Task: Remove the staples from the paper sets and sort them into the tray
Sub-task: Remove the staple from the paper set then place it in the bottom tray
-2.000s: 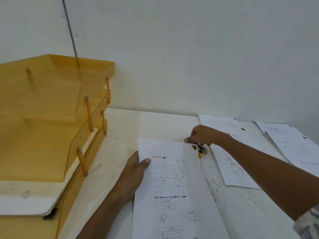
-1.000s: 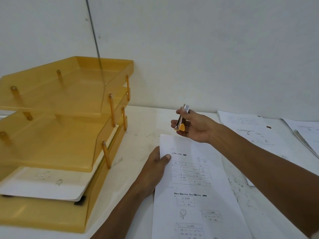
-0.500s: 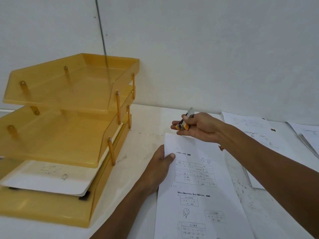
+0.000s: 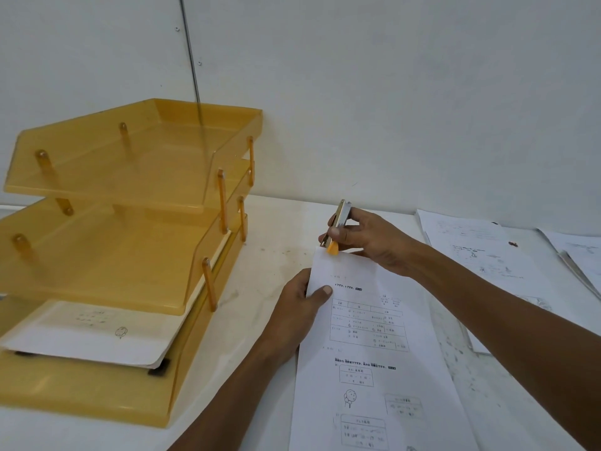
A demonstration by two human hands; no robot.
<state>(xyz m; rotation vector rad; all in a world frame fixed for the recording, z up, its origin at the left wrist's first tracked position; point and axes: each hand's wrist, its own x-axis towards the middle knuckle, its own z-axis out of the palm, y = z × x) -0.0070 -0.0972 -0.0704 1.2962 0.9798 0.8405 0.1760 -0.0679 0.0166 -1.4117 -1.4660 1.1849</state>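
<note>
A printed paper set lies on the white table in front of me. My left hand presses on its left edge, thumb on the sheet. My right hand grips a metal staple remover with an orange tip, held upright, the tip touching the set's top left corner. The staple itself is too small to see. A three-tier amber tray stands at the left; its bottom tier holds white sheets.
More paper sets lie at the right: one stack behind my right forearm and another at the far right edge. A white wall runs close behind the table. Bare tabletop separates the tray from the paper.
My right hand picked the staple remover up from the table beside the paper, raised it, then lowered its tip onto the set's top left corner. The camera view swung left toward the tray.
</note>
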